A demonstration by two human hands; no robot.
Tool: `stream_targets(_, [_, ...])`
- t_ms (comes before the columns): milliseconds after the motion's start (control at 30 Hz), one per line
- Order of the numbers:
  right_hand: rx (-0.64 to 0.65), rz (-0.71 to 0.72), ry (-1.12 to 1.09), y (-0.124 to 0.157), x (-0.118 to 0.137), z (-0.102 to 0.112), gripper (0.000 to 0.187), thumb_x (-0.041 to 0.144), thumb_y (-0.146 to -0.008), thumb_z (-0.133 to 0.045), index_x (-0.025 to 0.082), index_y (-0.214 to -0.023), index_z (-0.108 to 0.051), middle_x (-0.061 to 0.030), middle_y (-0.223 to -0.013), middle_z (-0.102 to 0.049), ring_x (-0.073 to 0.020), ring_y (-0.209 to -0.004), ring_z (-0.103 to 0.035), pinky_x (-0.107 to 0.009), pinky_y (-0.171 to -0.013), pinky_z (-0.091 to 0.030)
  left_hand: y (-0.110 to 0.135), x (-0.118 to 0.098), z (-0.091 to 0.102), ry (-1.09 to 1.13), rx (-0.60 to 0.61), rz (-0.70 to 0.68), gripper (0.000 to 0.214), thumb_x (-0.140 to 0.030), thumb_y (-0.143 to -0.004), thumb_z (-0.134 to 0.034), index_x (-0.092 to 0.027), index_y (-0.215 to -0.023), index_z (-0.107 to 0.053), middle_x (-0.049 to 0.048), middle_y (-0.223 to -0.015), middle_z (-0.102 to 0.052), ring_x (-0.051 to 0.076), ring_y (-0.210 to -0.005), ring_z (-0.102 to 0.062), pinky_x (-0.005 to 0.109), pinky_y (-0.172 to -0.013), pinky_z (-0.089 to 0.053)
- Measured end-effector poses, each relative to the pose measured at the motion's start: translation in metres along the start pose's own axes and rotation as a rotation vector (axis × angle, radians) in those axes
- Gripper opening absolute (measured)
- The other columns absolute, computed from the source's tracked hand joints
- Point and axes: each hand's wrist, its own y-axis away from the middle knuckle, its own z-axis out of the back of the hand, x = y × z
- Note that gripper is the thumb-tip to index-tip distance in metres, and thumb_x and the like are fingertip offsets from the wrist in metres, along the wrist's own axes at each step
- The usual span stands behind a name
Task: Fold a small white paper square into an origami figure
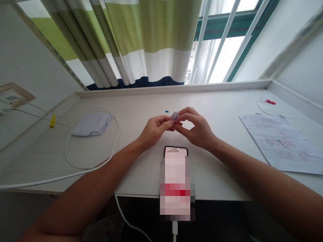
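Both hands meet over the middle of the white desk [141,168], around a small piece of folded paper [174,116]. My left hand [155,129] pinches the paper between thumb and fingers from the left. From the right, my right hand [196,126] has its fingertips closed at the paper's edge, partly hiding it. The paper is pale and its top stands up in folded points. Just beyond the hands lies a tiny blue object [167,111], too small to name. Below them is a phone [176,148] with its screen lit, partly blurred out.
A stack of white paper sheets [91,124] lies on the left, ringed by a white cable [120,129] with a yellow tag [52,121]. Written sheets [282,144] and a small red item [271,102] lie on the right. A raised ledge [141,91] runs along the back, below the curtain [151,33].
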Motion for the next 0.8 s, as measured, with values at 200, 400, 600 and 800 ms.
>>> stream_targets(200, [-0.010,-0.093,-0.024,0.0009,0.0019,-0.0020,0.028,0.015,-0.086,-0.075,0.024,-0.082,-0.048,0.0004,-0.091,-0.061,-0.0170,-0.081,-0.058,-0.035,-0.069,-0.051,-0.0004,0.0038,-0.0028,-0.029,0.009,-0.010,0.040,-0.051,-0.087,-0.078,-0.014,-0.103,-0.077,0.0116,-0.098,-0.081,0.024,-0.092,-0.076,0.040,-0.088,-0.059])
stream_targets(400, [-0.018,-0.236,-0.202,0.0002,0.0043,-0.0048,0.022,0.032,-0.090,-0.076,0.024,-0.097,-0.057,-0.0015,-0.098,-0.067,-0.0185,-0.089,-0.066,-0.042,-0.084,-0.060,-0.0015,0.0065,0.0000,-0.058,-0.021,-0.020,0.044,-0.055,-0.087,-0.078,-0.015,-0.105,-0.077,0.0092,-0.093,-0.080,0.021,-0.089,-0.075,0.038,-0.087,-0.058])
stream_targets(600, [-0.025,-0.304,-0.261,-0.0010,0.0028,-0.0050,0.027,0.048,-0.093,-0.074,0.022,-0.100,-0.073,-0.0062,-0.102,-0.073,-0.0210,-0.094,-0.071,-0.045,-0.087,-0.064,-0.0013,0.0074,0.0013,-0.097,-0.082,-0.047,0.042,-0.054,-0.088,-0.077,-0.015,-0.103,-0.077,0.0060,-0.087,-0.077,0.018,-0.083,-0.071,0.035,-0.084,-0.056])
stream_targets(800, [0.042,-0.306,-0.132,-0.0003,0.0000,-0.0022,0.019,0.038,-0.098,-0.068,0.022,-0.102,-0.077,-0.0059,-0.099,-0.079,-0.0210,-0.090,-0.075,-0.042,-0.083,-0.062,-0.0011,0.0081,-0.0016,-0.071,-0.142,-0.005,0.041,-0.053,-0.086,-0.079,-0.015,-0.098,-0.072,0.0051,-0.080,-0.078,0.020,-0.082,-0.075,0.037,-0.088,-0.055])
